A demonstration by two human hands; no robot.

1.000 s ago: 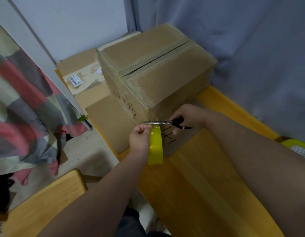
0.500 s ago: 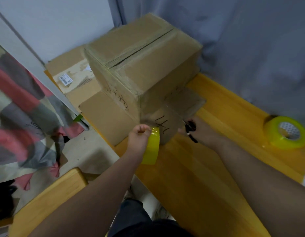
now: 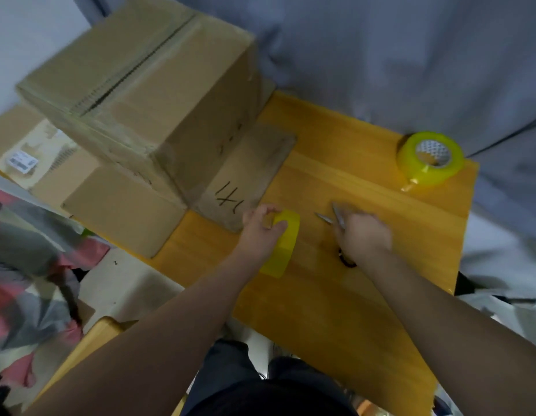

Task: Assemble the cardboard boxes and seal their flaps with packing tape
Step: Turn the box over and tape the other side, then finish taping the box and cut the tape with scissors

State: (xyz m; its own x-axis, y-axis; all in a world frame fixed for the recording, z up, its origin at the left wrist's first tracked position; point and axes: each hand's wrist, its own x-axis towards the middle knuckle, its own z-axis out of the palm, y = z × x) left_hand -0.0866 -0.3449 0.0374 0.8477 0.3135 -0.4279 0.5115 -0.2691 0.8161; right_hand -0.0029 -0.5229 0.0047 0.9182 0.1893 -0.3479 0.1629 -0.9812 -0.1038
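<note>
Brown cardboard box [image 3: 158,115], dark top seam

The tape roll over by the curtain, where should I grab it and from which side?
Probably from above: the tape roll lies with its open core facing up, so hook fingers into the core and pinch the wall with the thumb. Avoid the loose tail at its near edge. The right hand is nearer but holds scissors.

box [image 3: 158,94]: matt brown corrugated cardboard, fluting exposed along the top flap edges. table [image 3: 365,289]: yellow wood, smooth, glossy varnish. near roll [image 3: 286,241] and far roll [image 3: 430,172]: shiny translucent yellow plastic tape. scissors [image 3: 338,217]: bare metal blades, black handle. curtain [image 3: 380,55]: grey matt cloth.
</note>
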